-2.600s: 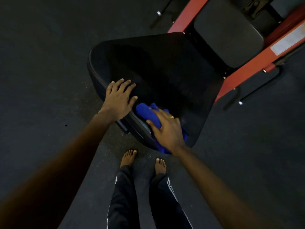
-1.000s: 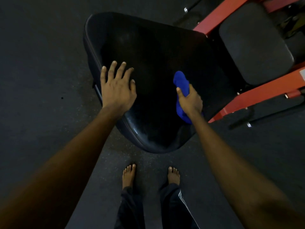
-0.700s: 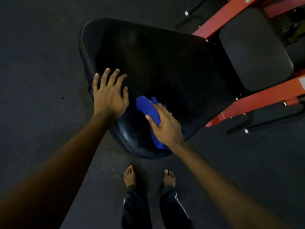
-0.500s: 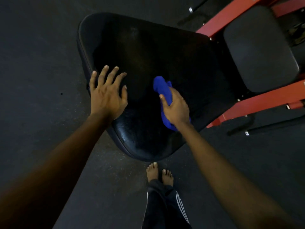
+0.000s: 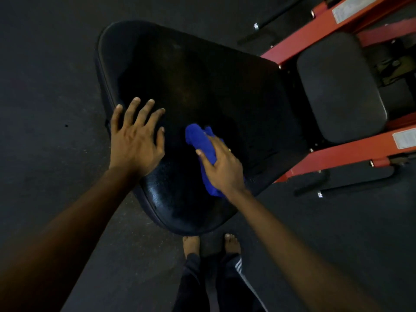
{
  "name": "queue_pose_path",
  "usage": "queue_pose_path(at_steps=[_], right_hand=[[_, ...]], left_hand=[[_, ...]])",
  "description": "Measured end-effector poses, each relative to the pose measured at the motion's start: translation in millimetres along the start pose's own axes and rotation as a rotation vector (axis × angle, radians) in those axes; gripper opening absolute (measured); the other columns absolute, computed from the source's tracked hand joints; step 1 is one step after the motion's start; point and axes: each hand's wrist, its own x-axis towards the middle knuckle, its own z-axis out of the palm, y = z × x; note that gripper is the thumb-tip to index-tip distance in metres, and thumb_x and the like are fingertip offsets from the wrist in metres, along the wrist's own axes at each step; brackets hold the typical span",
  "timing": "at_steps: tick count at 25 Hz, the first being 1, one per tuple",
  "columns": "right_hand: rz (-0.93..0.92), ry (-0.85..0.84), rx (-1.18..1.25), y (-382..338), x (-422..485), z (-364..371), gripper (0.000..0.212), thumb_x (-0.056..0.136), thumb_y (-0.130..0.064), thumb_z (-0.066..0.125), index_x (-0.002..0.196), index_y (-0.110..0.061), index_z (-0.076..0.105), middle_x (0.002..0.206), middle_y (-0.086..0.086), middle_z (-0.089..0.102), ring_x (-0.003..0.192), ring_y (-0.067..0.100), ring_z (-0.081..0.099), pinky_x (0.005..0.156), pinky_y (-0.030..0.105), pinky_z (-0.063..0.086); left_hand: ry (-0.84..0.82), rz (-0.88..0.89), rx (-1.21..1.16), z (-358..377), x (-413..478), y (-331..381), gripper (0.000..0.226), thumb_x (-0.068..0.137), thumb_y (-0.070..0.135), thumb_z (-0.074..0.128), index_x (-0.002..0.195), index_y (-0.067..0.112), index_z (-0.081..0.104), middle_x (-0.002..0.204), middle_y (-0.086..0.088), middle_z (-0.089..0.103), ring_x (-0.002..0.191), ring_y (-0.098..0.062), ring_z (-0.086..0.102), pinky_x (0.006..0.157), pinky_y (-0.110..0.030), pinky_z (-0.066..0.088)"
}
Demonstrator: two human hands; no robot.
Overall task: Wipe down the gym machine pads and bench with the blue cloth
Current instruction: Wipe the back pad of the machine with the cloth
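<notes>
Got the blue cloth (image 5: 198, 138) bunched up under the right grip (image 5: 222, 170), fingers and thumb curled round it, pressing it onto the lower middle of the large black pad (image 5: 202, 75). Bracing with the left grip (image 5: 135, 140), spread wide and flat on the pad's left edge, holding nothing, just beside the cloth. Also spotting a smaller seat pad (image 5: 337, 86) between red frame (image 5: 337, 153) rails on the right. Standing barefoot on dark floor (image 5: 56, 109) by the pad's near tip.

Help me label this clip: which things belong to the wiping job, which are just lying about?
Job: blue cloth, right hand holding it, large black pad, left hand resting on it, small pad.
Bystanders: red frame, floor, bare feet.
</notes>
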Motion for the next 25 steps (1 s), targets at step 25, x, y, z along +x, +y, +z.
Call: queue_pose_path(at_steps=[25], right_hand=[[0.551, 0.193, 0.067, 126, 25, -30, 0.043, 0.098, -0.054, 0.052, 0.127, -0.023, 0.059, 0.113, 0.005, 0.069, 0.104, 0.03, 0.067, 0.074, 0.028, 0.041]], left_hand=[[0.034, 0.017, 0.048, 2, 1, 4, 0.047, 0.101, 0.038, 0.038, 0.144, 0.024, 0.049, 0.157, -0.005, 0.04, 0.151, -0.028, 0.022, 0.122, -0.049, 0.004]])
